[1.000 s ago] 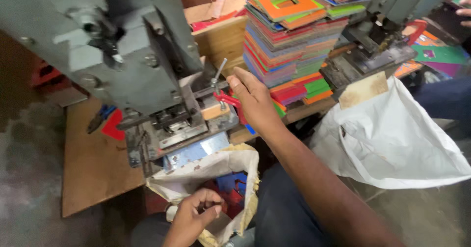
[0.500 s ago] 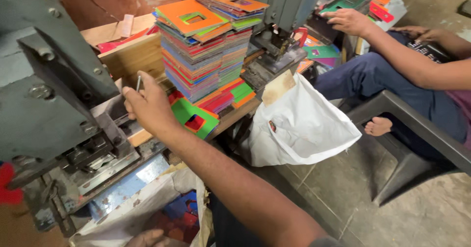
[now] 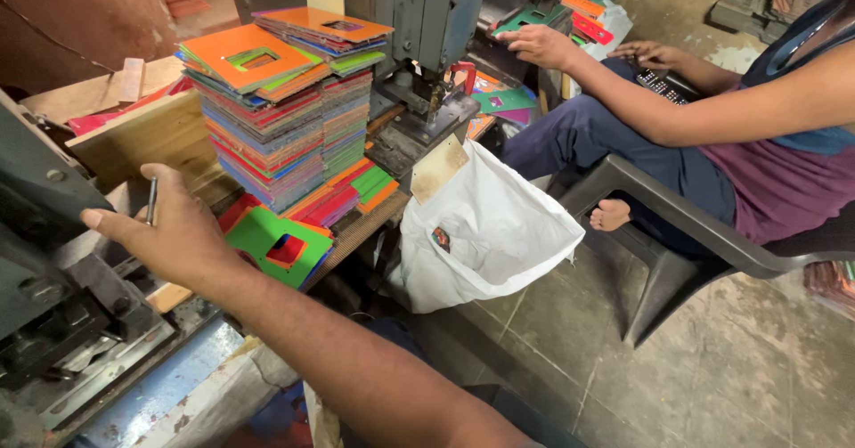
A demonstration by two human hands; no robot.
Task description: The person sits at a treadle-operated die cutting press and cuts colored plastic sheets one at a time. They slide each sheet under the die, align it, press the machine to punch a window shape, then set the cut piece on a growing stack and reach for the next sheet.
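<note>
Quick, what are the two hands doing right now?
Right hand: closed around a thin metal rod beside the grey press machine.
Left hand: not in view, so it cannot be told.

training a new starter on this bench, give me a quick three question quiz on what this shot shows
1. True or false: the person's right hand rests by the grey press, a thin metal rod between its fingers.
2. What lies nearest that hand on the bench? A) a green card with a square cut-out B) a roll of tape C) a glass jar
3. What hangs below the second press, beside the seated co-worker?

Key: 1 true. 2 A. 3 a white bag.
</note>
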